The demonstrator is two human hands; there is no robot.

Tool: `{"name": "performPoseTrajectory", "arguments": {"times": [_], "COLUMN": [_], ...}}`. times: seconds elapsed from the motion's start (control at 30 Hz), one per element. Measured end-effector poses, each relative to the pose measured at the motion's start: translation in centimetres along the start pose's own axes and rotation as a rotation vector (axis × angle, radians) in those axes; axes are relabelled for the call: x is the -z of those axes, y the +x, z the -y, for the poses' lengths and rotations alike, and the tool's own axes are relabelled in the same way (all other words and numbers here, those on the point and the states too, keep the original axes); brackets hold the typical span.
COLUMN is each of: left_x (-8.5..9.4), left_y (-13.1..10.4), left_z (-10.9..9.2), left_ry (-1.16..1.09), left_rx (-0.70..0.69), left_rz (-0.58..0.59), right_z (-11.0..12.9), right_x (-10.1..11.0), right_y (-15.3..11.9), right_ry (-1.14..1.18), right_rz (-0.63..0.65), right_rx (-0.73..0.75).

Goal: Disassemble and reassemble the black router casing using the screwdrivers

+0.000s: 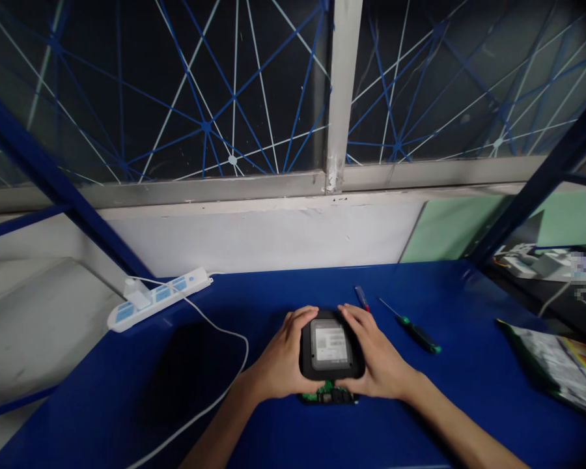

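A black square cover (307,365) with a labelled metal-framed plate (331,342) in it is held between both hands. My left hand (286,355) grips its left side, fingers at the far corner and thumb at the near edge. On the right side, my right hand (375,355) holds it the same way. Beneath its near edge a green circuit board (328,393) with dark connectors shows; the rest of the board is hidden under the cover.
Behind the right hand lie a small blue screwdriver (361,296) and a green-black screwdriver (417,333) on the blue table (273,290). A white power strip (161,299) with a cable stands at left, a shiny packet (557,365) at right. Windows rise behind.
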State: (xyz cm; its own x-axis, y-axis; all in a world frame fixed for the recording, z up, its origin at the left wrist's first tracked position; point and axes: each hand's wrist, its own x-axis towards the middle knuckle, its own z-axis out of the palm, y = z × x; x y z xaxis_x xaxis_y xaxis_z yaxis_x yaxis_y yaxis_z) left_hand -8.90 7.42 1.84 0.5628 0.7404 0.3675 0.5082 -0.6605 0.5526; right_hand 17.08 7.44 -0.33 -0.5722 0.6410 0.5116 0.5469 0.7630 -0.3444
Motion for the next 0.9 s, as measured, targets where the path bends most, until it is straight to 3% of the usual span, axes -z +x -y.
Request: {"name": "performPoseTrajectory", "arguments": {"times": [0.43, 0.73, 0.9], "left_x": [-0.2, -0.1, 0.6], "left_y": [0.0, 0.0, 0.1], "left_z": [1.0, 0.3, -0.8], "left_ry": [-0.059, 0.012, 0.083], "left_rx": [-0.006, 0.003, 0.070], "left_rz": [-0.009, 0.013, 0.100], "right_z": [-1.0, -1.1, -1.0], "right_x": [-0.4, -0.3, -0.3], "right_y": [-0.2, -0.3, -0.4], "right_ry": [0.006, 0.007, 0.010], "right_rz": [-0.035, -0.037, -0.005], "right_rx": [-0.026, -0.016, -0.024]}}
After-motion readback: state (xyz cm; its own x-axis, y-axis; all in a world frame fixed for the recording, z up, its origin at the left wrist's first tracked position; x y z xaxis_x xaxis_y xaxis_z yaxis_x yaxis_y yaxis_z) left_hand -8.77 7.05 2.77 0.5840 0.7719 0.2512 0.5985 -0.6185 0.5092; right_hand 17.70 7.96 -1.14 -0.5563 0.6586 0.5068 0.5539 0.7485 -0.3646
